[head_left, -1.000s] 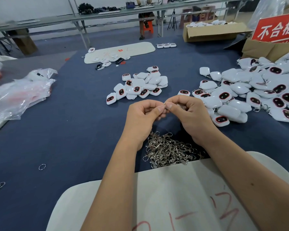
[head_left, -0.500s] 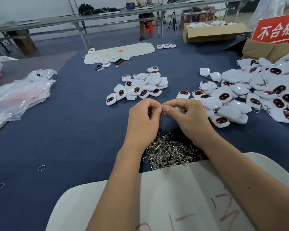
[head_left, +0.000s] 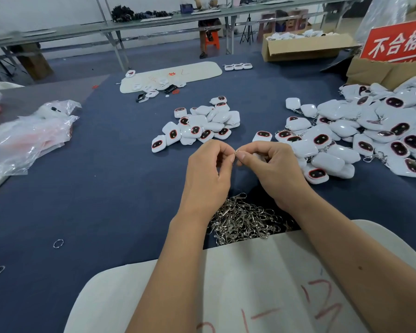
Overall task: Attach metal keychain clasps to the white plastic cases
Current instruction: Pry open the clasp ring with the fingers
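Note:
My left hand [head_left: 208, 174] and my right hand [head_left: 274, 173] meet fingertip to fingertip above the blue table, both pinching a small metal keychain clasp [head_left: 235, 153]. A white plastic case [head_left: 258, 156] peeks out under my right fingers, mostly hidden. Below my hands lies a heap of metal clasps [head_left: 243, 218]. A small pile of white cases [head_left: 199, 124] lies just beyond my hands. A large pile of white cases [head_left: 360, 133], some with clasps on them, spreads at the right.
A white board [head_left: 250, 289] with red marks lies at the near edge. Clear plastic bags [head_left: 27, 135] sit at the left. A loose ring [head_left: 58, 243] lies on the cloth. Cardboard boxes [head_left: 305, 48] and a red sign [head_left: 399, 42] stand at the back right.
Both hands have stayed together at the same spot, with only small finger shifts around the clasp.

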`<state>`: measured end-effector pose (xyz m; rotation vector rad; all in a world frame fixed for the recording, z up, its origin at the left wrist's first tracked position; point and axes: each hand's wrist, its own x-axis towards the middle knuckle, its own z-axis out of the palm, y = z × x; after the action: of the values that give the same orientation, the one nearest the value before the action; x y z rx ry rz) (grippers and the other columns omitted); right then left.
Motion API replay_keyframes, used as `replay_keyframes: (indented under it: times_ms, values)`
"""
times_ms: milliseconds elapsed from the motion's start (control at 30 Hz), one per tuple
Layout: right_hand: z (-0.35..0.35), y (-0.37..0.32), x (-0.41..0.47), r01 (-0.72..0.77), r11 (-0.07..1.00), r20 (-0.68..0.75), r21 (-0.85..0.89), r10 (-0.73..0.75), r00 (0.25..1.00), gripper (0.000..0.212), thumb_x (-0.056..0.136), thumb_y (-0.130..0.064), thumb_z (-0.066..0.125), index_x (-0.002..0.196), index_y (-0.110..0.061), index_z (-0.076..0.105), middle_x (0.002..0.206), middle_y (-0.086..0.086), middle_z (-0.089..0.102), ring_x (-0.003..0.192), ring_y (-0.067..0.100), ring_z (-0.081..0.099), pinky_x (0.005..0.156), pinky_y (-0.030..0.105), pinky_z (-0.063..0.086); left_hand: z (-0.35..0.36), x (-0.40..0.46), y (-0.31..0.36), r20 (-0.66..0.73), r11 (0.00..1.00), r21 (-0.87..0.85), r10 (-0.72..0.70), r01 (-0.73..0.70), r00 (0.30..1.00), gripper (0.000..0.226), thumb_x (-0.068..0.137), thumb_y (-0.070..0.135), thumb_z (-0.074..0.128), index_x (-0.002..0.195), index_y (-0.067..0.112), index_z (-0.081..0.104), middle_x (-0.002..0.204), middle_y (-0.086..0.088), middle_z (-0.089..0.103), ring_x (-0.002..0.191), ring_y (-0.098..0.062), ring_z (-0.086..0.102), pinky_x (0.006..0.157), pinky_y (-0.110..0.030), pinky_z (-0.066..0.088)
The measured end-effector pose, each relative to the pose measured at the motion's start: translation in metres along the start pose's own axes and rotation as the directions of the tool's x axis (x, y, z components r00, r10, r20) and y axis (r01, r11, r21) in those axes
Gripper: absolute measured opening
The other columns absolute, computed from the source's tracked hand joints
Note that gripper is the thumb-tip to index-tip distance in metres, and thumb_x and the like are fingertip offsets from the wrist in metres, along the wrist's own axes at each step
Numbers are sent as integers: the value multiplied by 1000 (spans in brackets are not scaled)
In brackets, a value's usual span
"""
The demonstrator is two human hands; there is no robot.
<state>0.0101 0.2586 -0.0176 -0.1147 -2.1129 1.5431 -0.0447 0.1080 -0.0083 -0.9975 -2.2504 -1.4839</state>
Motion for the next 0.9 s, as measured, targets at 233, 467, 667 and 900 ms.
replay_keyframes:
  times_ms: [233,467,667,900]
  values:
    - [7,-6,-4,173,933,-36,-314,-194,980,10,92,-11,72,89,-17,79,86,-8,76,87,15,69,85,44,54,-4,-1,-5,34,997,19,-72,72,997,16,93,7,64,85,20,68,85,11,67,84,-10,62,73,-20,49]
    - [-2,-3,-2,372,705,94,-604,-401,911,11,96,-15,70,88,-19,77,84,-7,72,79,26,54,74,45,46,-3,-3,-6,70,984,18,-178,177,982,21,91,7,65,79,23,68,74,10,67,70,-9,61,62,-19,48]
    - [-4,2,3,127,970,68,-207,-115,991,16,98,-19,68,86,-23,78,81,22,71,79,44,62,79,56,52,-2,0,0,41,977,-48,-205,207,978,20,92,13,68,78,28,68,78,14,70,71,-8,63,62,-10,46]
    - [-7,0,2,51,998,117,-38,-47,992,17,97,-10,70,92,-22,81,67,-9,70,64,5,55,68,20,46,-1,0,2,7,988,-56,-144,145,989,13,93,13,68,84,23,69,79,12,69,77,-6,64,67,-9,46]
